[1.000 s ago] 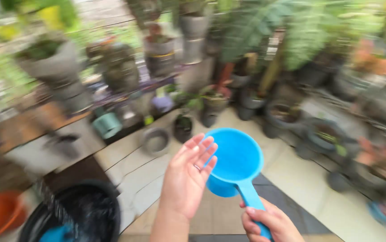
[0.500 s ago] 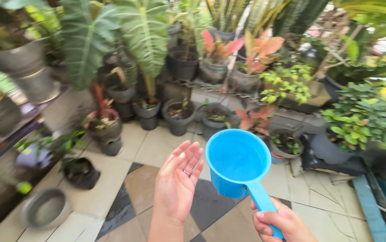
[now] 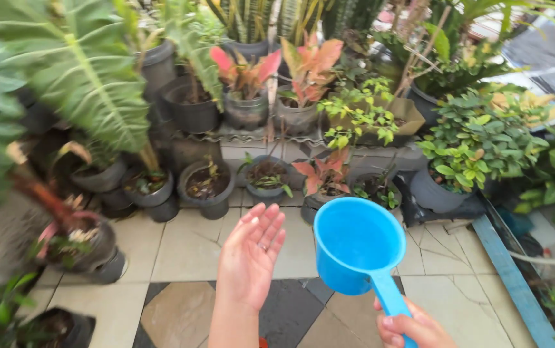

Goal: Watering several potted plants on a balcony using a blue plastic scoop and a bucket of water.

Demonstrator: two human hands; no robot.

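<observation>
We see a blue plastic water dipper (image 3: 358, 247) held up over the tiled floor (image 3: 187, 248), its round cup tilted toward us and its handle running down to the lower edge of the view. Our right hand (image 3: 411, 327) is closed around that handle. Our left hand (image 3: 250, 258) is raised just beside the cup, empty, palm turned toward it, fingers loosely spread, with a ring on one finger; it does not touch the dipper. Beyond them stand dark pots (image 3: 207, 187) of small plants, red-leaved plants (image 3: 308, 59) on a raised ledge, and a leafy green bush (image 3: 477, 138) to the right.
</observation>
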